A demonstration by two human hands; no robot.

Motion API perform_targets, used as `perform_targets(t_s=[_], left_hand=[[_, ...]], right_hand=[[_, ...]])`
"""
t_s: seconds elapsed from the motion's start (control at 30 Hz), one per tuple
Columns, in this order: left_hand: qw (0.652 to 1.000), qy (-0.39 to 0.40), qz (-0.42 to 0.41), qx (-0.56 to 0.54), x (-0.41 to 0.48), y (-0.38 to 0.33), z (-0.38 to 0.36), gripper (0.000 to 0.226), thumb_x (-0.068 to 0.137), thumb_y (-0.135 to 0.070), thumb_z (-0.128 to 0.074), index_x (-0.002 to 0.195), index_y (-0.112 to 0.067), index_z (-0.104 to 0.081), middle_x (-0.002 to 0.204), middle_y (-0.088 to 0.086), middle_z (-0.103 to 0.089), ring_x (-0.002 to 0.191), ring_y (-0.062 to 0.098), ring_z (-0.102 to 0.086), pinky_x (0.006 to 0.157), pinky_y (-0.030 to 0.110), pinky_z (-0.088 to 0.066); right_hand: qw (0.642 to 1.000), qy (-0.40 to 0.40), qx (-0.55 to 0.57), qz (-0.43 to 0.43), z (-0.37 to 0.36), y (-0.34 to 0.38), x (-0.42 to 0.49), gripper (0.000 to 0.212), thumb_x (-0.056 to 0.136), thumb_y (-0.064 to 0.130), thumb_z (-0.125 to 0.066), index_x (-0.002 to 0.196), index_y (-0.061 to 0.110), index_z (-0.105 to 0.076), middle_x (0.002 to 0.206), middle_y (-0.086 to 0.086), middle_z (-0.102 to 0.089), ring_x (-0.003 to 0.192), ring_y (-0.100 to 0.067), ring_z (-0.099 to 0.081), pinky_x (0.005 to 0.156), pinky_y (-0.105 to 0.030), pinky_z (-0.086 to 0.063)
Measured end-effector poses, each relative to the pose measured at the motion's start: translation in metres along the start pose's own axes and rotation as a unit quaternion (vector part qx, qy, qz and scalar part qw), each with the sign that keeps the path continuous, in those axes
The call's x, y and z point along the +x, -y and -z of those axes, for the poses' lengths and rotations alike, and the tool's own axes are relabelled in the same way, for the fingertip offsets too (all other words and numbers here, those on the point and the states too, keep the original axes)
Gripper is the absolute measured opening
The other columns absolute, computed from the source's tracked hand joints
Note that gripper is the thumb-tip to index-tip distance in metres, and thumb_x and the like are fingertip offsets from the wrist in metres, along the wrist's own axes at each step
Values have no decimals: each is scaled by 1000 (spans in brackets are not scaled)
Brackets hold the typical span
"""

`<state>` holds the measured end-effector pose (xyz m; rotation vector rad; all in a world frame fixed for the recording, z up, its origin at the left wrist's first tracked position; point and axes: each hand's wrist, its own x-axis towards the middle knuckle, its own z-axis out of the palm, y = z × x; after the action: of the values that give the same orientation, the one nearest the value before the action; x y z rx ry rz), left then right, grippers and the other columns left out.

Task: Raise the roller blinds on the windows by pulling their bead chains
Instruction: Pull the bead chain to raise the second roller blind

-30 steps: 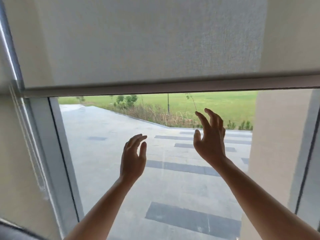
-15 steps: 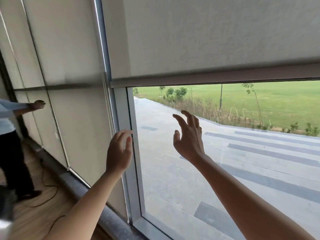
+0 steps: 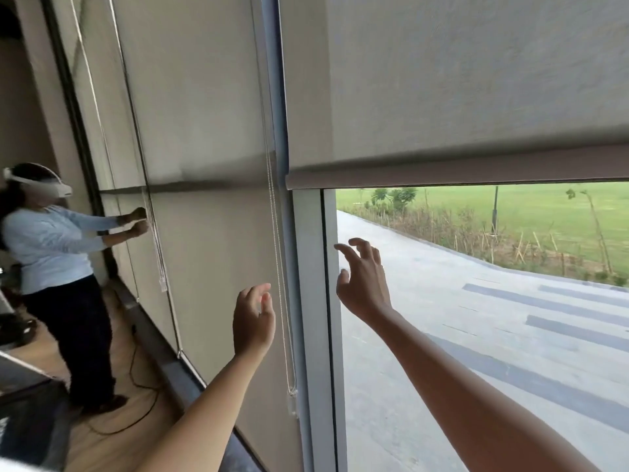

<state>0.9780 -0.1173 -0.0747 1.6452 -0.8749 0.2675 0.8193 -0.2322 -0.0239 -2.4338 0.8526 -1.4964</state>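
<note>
A beige roller blind [image 3: 459,83] on the right window is partly raised, its bottom bar [image 3: 442,166] about halfway up the glass. A white bead chain [image 3: 279,267] hangs along the grey window frame [image 3: 311,318] to the blind's left, ending in a clear weight [image 3: 292,401]. My left hand [image 3: 253,321] is raised just left of the chain, fingers apart, not touching it. My right hand [image 3: 364,282] is up in front of the glass to the right of the frame, fingers spread, holding nothing. The blind [image 3: 204,131] on the left window is fully down.
Another person [image 3: 58,267] with a white headset stands at far left, both hands on a bead chain [image 3: 155,243] at a further window. A black cable [image 3: 136,379] lies on the wooden floor. A dark sill [image 3: 177,379] runs along the windows' base.
The view has swung left from the open glass to the frame. Both hands now sit near the bead chain, and the other person has come into sight.
</note>
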Motion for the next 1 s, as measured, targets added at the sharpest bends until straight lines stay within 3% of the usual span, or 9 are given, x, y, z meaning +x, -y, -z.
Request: perform_targets(t_s=[0.17, 0.37, 0.5, 0.57, 0.63, 0.73, 0.83, 1.0], left_hand=[[995, 15, 95, -39, 60, 46, -41, 29, 91, -12, -56, 120, -11, -58, 127, 14, -55, 109, 31, -61, 91, 34, -45], [996, 43, 63, -43, 132, 71, -80, 49, 81, -40, -68, 122, -19, -53, 126, 3, -55, 105, 22, -59, 83, 31, -46], [999, 12, -20, -44, 158, 85, -100, 33, 84, -38, -67, 104, -13, -61, 102, 7, -67, 79, 20, -60, 70, 30, -45], [995, 16, -72, -61, 167, 93, -102, 23, 89, -31, -63, 99, -11, -66, 94, 8, -72, 79, 26, -65, 69, 31, -49], [987, 20, -141, -77, 172, 101, -100, 15, 92, -21, -61, 94, -9, -69, 87, 10, -75, 75, 27, -68, 65, 27, -48], [968, 31, -230, -97, 173, 109, -91, 6, 90, -12, -65, 87, -8, -68, 74, 8, -73, 60, 19, -64, 59, 21, -42], [952, 64, -264, -143, 161, 119, -83, 4, 88, -8, -65, 86, -9, -68, 74, 5, -73, 62, 10, -62, 61, 17, -44], [930, 123, -247, -243, 139, 135, -62, 17, 91, -12, -53, 82, -8, -67, 73, 5, -71, 63, 18, -66, 59, 25, -53]], right_hand=[[999, 12, 18, -23, -68, -1, 63, 51, 79, 3, -51, 126, 23, -53, 122, -6, -49, 115, -23, -42, 84, -38, -53], [1000, 21, 1, -21, -128, 10, 112, 49, 78, 3, -54, 122, 23, -58, 118, -5, -53, 112, -20, -47, 76, -27, -45], [999, 12, -5, -29, -163, 20, 129, 44, 78, 3, -56, 118, 21, -61, 118, -4, -58, 113, -21, -50, 76, -29, -48], [999, -8, -2, -36, -175, 30, 136, 38, 81, 3, -55, 114, 18, -64, 116, -5, -62, 109, -22, -53, 80, -35, -54], [998, -38, 3, -50, -183, 40, 139, 31, 84, 3, -53, 108, 15, -68, 111, -6, -67, 97, -21, -61, 80, -41, -58], [990, -90, 59, -95, -189, 60, 144, 23, 93, 13, -51, 92, 8, -73, 92, -9, -75, 72, -22, -68, 68, -44, -60], [976, -99, 137, -139, -189, 88, 153, 38, 99, 22, -44, 81, 3, -71, 69, -6, -67, 55, -15, -58, 58, -35, -52], [934, -113, 316, -124, -169, 143, 185, 32, 102, 15, -38, 104, -8, -60, 65, -10, -59, 42, -9, -47, 43, -20, -35]])
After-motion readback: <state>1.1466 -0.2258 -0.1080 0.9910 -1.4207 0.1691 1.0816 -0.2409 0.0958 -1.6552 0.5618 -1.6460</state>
